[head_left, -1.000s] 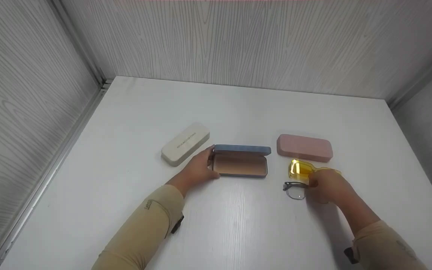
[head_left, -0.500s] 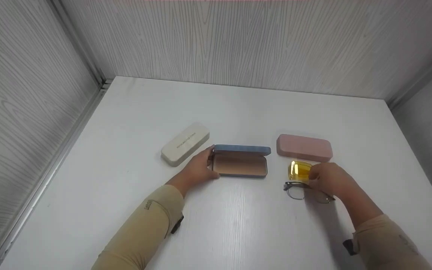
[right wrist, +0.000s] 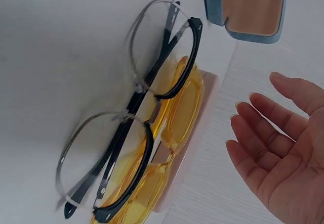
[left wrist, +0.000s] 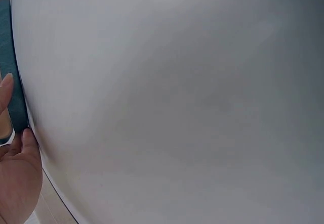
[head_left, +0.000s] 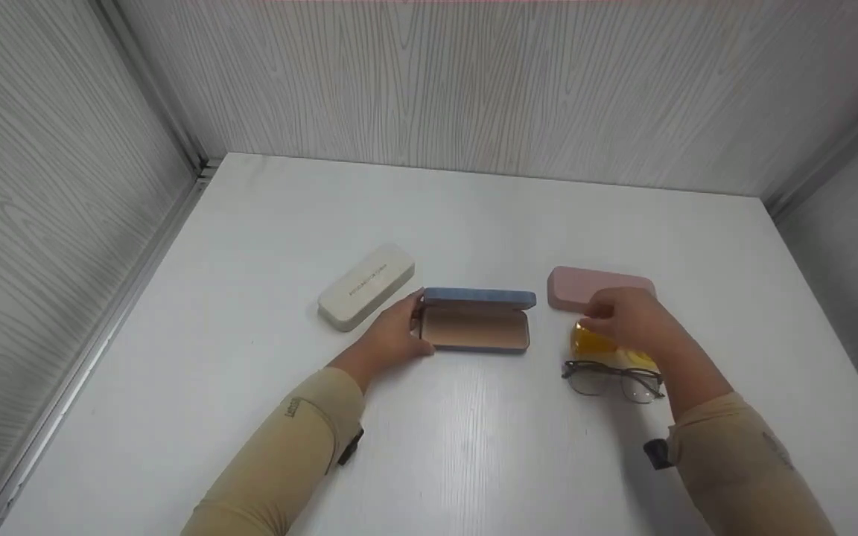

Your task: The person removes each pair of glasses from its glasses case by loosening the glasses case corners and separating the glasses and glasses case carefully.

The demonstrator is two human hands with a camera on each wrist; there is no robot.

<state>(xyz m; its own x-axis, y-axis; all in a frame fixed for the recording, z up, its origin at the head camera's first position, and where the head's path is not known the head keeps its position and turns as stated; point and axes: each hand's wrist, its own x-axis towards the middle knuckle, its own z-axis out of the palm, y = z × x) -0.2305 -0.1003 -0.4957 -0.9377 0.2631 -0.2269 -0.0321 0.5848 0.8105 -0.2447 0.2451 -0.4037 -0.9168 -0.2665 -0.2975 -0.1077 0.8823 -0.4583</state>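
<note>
My left hand [head_left: 392, 335] grips the left end of an open blue glasses case [head_left: 480, 298], whose tan inside shows. In the left wrist view the thumb and fingers of my left hand [left wrist: 20, 183] touch the case's end [left wrist: 7, 47]. With nothing in it, my right hand [head_left: 630, 320] hovers over yellow sunglasses [head_left: 590, 341] and partly covers them. Dark-rimmed eyeglasses [head_left: 594, 365] lie just in front. The right wrist view has my right hand [right wrist: 288, 158] with loosely spread fingers, apart from the eyeglasses [right wrist: 193, 47] and yellow sunglasses [right wrist: 177, 120].
Behind the sunglasses lies a closed pink glasses case [head_left: 576, 284], partly hidden by the right hand. A closed cream case [head_left: 366, 286] lies slantwise left of the blue one. White table [head_left: 474, 447] surface surrounds them, with wood-grain panels [head_left: 474, 82] behind and at the sides.
My right hand has let go of the yellow sunglasses and moved up and left, toward the pink case. More of the eyeglasses shows. The left hand and blue case have stayed put.
</note>
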